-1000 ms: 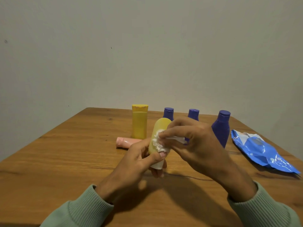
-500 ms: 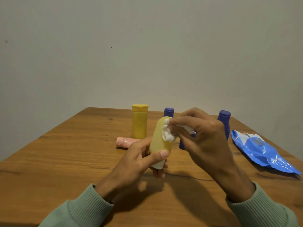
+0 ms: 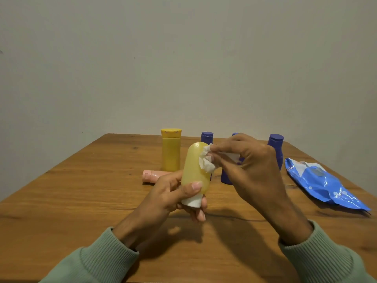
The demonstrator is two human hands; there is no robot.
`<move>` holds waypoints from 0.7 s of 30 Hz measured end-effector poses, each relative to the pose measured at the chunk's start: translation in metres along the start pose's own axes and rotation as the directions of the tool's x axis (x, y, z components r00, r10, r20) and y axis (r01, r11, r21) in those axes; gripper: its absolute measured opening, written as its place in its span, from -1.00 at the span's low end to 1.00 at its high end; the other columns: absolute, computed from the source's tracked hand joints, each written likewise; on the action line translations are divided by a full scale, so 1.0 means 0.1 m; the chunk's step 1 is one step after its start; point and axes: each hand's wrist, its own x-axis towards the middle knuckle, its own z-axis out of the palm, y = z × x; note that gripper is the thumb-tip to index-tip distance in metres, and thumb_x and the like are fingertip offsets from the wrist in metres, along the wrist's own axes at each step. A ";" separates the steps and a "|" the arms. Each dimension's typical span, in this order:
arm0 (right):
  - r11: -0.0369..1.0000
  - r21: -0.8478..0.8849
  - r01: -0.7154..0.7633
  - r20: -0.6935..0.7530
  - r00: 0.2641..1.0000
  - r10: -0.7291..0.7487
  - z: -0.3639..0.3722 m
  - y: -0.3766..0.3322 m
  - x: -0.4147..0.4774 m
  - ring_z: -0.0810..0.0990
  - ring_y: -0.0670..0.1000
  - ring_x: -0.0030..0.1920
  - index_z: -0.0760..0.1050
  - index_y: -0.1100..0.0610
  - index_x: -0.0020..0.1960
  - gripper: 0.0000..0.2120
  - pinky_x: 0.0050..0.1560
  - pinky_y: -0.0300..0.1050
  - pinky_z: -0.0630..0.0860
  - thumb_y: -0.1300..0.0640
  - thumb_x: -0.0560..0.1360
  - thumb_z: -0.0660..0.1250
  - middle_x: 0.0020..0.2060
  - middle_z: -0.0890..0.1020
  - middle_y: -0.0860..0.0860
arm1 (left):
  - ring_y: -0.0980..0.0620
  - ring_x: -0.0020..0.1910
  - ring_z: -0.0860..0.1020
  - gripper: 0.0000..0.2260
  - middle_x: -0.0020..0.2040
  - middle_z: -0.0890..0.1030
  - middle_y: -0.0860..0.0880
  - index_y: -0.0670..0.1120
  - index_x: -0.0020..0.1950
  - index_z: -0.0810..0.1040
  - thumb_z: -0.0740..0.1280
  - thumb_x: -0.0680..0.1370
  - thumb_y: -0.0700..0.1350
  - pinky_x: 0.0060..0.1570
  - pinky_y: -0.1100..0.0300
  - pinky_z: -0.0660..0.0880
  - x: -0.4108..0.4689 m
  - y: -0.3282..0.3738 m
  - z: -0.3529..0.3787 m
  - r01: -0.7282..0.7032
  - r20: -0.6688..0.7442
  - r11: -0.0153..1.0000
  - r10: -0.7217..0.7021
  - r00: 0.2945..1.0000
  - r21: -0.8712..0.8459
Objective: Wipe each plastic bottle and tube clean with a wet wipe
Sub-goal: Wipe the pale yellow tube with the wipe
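Observation:
My left hand grips a pale yellow bottle upside down by its white cap, above the wooden table. My right hand pinches a crumpled white wet wipe against the bottle's upper right side. Behind stand a yellow tube on its cap and three purple bottles, left, middle mostly hidden by my right hand, right. A pink tube lies on its side behind my left hand.
A blue wet-wipe pack lies on the table at the right, its flap open. A plain wall rises just behind the table's far edge. The table's left edge runs diagonally toward me.
My right hand has carried the wipe up the yellow bottle from its middle to near its top. My left hand and the bottle stay almost still.

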 end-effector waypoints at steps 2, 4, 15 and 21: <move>0.999 0.037 -0.010 0.052 0.999 0.008 -0.01 -0.02 0.00 0.55 -0.18 -0.06 0.63 0.09 -0.01 -0.81 -0.16 -0.48 0.45 0.18 0.38 0.45 -0.18 0.57 -0.16 | -0.16 -0.30 0.60 -0.71 -0.16 0.60 -0.26 -0.25 0.14 0.47 0.29 0.54 -0.06 -0.26 0.04 0.56 0.01 0.01 0.01 0.015 -0.017 0.997 -0.016 1.000 -0.081; 0.993 0.108 -0.040 0.156 0.988 0.023 -0.03 -0.04 0.01 0.57 -0.19 -0.12 0.63 0.08 -0.03 -0.83 -0.20 -0.45 0.47 0.16 0.37 0.45 -0.18 0.59 -0.17 | -0.15 -0.33 0.59 -0.65 -0.17 0.59 -0.27 -0.28 0.18 0.44 0.27 0.53 -0.04 -0.30 0.06 0.55 0.02 0.02 0.01 0.030 -0.029 0.986 -0.035 0.999 -0.164; 0.994 0.076 -0.080 -0.038 0.996 0.083 -0.06 0.02 0.03 0.56 -0.18 -0.09 0.64 0.10 -0.01 -0.83 -0.19 -0.47 0.43 0.15 0.40 0.45 -0.15 0.62 -0.08 | -0.15 -0.31 0.59 -0.78 -0.14 0.58 -0.29 -0.17 0.07 0.53 0.35 0.53 -0.05 -0.24 0.05 0.57 -0.02 0.01 0.00 0.124 0.148 0.980 -0.101 0.984 -0.153; 0.985 0.142 -0.095 0.287 0.957 0.050 -0.10 -0.07 0.04 0.58 -0.15 -0.14 0.65 0.03 -0.06 -0.84 -0.21 -0.31 0.53 0.12 0.35 0.47 -0.18 0.62 -0.14 | -0.13 -0.31 0.56 -0.68 -0.14 0.57 -0.26 -0.26 0.13 0.47 0.33 0.53 -0.03 -0.27 0.06 0.54 0.02 0.00 0.00 0.039 0.016 0.969 -0.037 0.999 -0.244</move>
